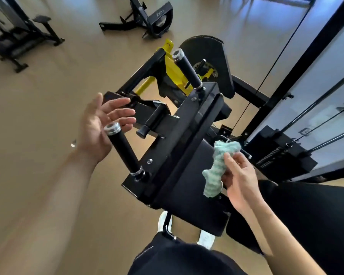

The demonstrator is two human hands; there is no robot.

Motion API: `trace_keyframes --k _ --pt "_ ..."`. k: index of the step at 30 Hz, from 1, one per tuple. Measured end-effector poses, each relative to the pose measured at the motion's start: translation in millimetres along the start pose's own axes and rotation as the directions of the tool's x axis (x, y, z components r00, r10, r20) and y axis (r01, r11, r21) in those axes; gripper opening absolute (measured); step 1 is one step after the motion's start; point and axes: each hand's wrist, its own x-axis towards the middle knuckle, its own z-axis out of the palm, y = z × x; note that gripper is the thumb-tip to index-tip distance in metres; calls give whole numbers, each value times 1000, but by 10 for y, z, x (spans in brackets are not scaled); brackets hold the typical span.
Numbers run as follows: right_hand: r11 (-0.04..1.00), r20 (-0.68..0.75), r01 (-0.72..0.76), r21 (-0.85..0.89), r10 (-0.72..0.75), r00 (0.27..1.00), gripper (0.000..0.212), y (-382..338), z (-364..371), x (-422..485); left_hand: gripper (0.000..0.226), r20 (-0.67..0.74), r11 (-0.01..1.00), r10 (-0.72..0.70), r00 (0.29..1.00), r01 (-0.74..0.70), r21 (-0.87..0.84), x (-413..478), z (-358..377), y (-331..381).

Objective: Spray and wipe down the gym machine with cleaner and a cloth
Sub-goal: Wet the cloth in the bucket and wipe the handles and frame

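A black gym machine (pixel 179 124) with yellow parts fills the middle of the head view. Two black grip handles with chrome caps stick out of its flat bar: a near handle (pixel 123 148) and a far handle (pixel 187 69). My left hand (pixel 101 126) hovers just behind the near handle, fingers spread, holding nothing. My right hand (pixel 239 179) grips a crumpled pale green cloth (pixel 216 167) against the black padded part (pixel 189 179) on the machine's right side. No spray bottle is in view.
A weight stack with cables and guide rods (pixel 282 149) stands at the right. Two other black machines sit on the tan floor, one far left (pixel 18 38) and one at the top (pixel 147 18). My dark shorts and white shoes (pixel 205 238) are below.
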Motion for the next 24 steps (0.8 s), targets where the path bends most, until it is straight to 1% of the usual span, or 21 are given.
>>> trace_keyframes --k 3,5,6,7,9,11,12,15,19,20,22,24 --pt "993 75 47 -112 -38 996 13 289 24 -135 81 -33 1000 -9 999 9 0 -267 96 -315" --pt "980 164 49 -195 -16 986 6 503 65 -226 85 -102 1000 19 995 -19 -6 -394 188 -503" --pt "975 205 39 -218 6 979 5 609 93 -275 80 -138 998 56 989 -54 17 -437 225 -586" --pt "972 236 23 -232 33 971 9 716 131 -324 73 -173 995 94 981 -86 53 -465 264 -657" --pt "975 260 -31 -222 90 962 24 896 226 -429 55 -251 989 122 960 -97 112 -483 351 -759" --pt "984 224 -67 -165 103 969 30 1022 343 -515 41 -323 987 115 939 -72 143 -471 412 -810" --pt "988 182 -66 -141 91 979 26 1077 389 -536 39 -334 986 123 934 -76 148 -456 423 -821" --pt "989 35 -79 -123 84 996 20 1202 498 -534 38 -302 983 157 940 -118 143 -424 394 -835" --pt "986 -72 -69 -152 59 996 9 1311 644 -510 34 -265 989 143 954 -126 78 -411 394 -858" --pt "984 -107 -72 -162 55 993 11 1332 690 -507 34 -263 990 136 955 -123 64 -410 390 -860" --pt "985 -159 -69 -156 44 986 22 1372 794 -495 33 -238 990 141 961 -133 50 -395 370 -869" --pt "989 -177 -105 -101 86 981 42 1433 878 -446 34 -196 988 151 969 -144 51 -383 340 -880"
